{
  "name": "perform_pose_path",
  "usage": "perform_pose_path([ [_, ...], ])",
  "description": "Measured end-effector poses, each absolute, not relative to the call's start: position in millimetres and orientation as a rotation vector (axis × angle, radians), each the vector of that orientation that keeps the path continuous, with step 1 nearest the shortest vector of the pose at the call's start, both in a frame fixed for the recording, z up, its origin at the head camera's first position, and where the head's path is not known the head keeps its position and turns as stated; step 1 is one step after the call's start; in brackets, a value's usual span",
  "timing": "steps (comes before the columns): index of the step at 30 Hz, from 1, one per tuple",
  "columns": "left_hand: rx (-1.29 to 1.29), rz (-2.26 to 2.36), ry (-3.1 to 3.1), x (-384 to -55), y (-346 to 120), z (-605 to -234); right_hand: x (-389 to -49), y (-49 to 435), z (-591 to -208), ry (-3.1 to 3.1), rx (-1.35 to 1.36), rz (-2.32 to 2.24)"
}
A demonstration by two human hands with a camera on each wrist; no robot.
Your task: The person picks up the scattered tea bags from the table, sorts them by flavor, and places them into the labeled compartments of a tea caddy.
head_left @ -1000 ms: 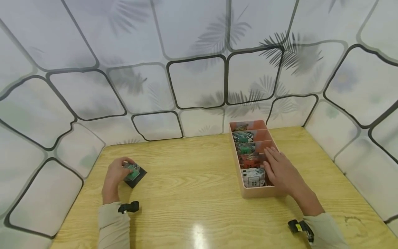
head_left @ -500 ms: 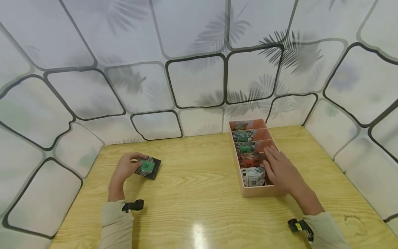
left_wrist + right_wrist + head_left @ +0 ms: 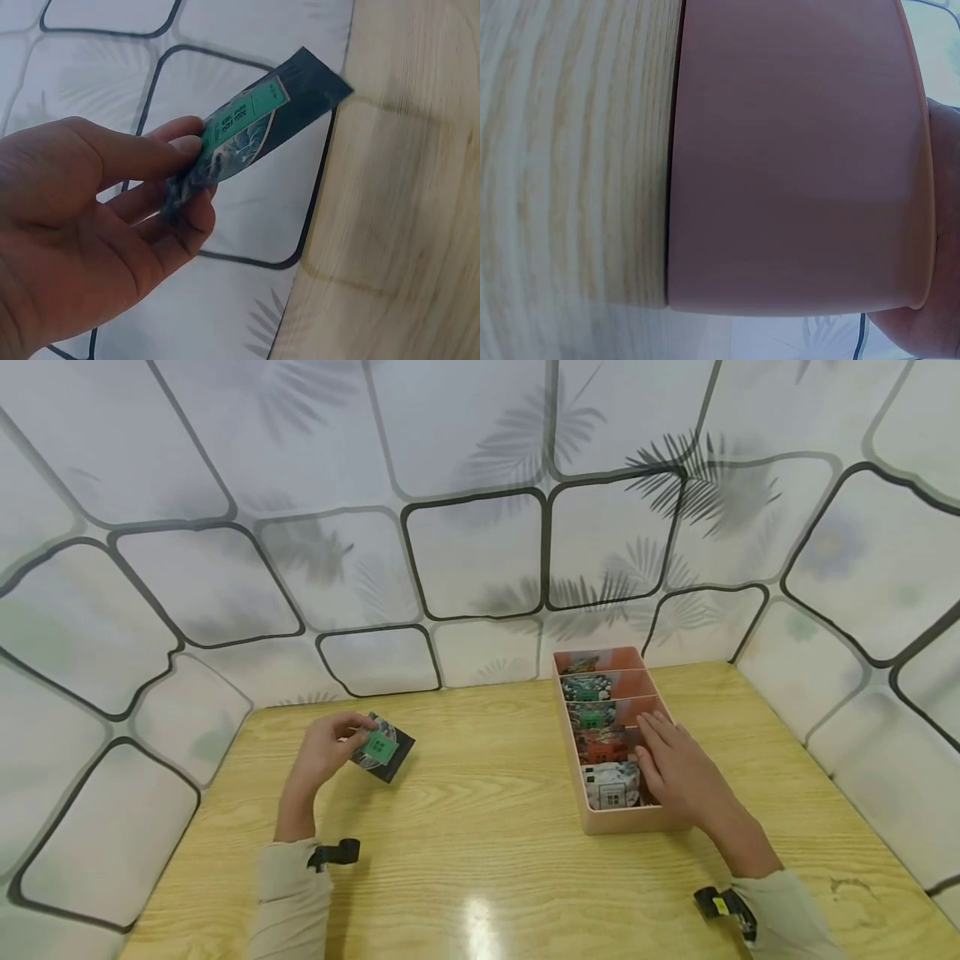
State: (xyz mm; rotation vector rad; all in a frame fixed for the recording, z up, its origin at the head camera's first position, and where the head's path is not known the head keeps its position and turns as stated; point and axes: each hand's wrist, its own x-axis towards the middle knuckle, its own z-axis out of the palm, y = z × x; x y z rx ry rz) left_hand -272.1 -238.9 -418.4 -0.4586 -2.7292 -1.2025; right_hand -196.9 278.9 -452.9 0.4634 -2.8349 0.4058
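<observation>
Thumb and fingers of my left hand (image 3: 324,752) pinch a small dark sachet (image 3: 395,753) with a green label and a wave print. It is raised over the left part of the table, label up, and its far end points away in the left wrist view. My right hand (image 3: 686,774) rests over the right rim of a pink divided box (image 3: 626,823), fingers straight. Inside the box stand white sachets (image 3: 611,787), red sachets (image 3: 600,746) and green-labelled sachets (image 3: 592,717) in separate compartments. The right wrist view is mostly the box's plain outer wall (image 3: 795,165).
Teal-labelled sachets (image 3: 587,688) and a brownish packet (image 3: 582,665) fill the far compartments. The wooden table (image 3: 465,802) runs back to a patterned cloth wall (image 3: 480,560), which also encloses both sides.
My left hand has lifted the sachet from the table at the left and carried it to the right and a little farther back. The right hand and box stay in place.
</observation>
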Motion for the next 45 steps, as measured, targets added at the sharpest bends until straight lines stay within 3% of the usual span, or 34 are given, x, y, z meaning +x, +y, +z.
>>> perform_pose_path([
  [19,-0.417,-1.552,-2.471,-270.9,-215.5,-412.2,-196.6,278.5,-449.3,-2.861,0.443,0.388],
  [32,-0.549,-1.681,-2.148,-270.9,-212.2,-408.2,-196.1,278.6,-450.6,-2.864,0.449,0.402],
  [45,-0.650,-1.714,-2.206,-261.4,-185.3,-394.0,-195.2,278.5,-449.4,-2.844,0.462,0.409],
])
